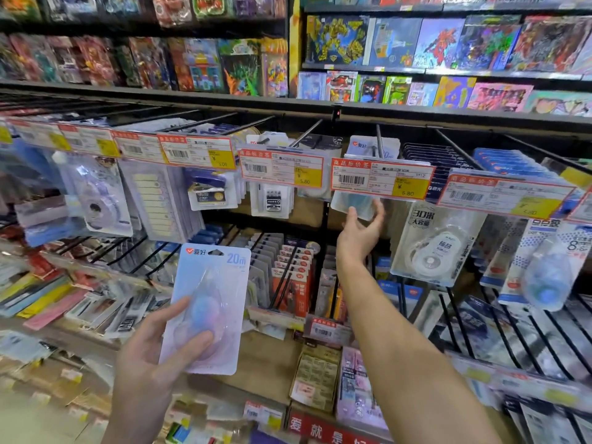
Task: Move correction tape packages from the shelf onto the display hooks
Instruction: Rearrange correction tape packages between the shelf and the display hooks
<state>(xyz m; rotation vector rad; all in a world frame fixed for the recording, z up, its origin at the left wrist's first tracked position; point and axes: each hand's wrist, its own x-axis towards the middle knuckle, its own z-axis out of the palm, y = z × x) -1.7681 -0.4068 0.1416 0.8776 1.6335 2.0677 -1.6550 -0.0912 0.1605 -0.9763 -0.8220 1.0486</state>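
My left hand [160, 350] grips a pale blue correction tape package [208, 302] marked 20m, upright, in front of the lower shelves. My right hand [362, 233] is raised under a display hook [379, 141], its fingers spread and touching the bottom edge of a matching package [355, 205] that hangs on this hook. A red and yellow price tag [381, 181] at the hook's tip covers the middle of that hanging package.
Neighbouring hooks carry other carded goods, including a white 30m correction tape [435, 248] to the right and small dark items [272, 200] to the left. Pens and boxes [317, 376] fill the lower shelves. Toy boxes [442, 43] line the shelves above.
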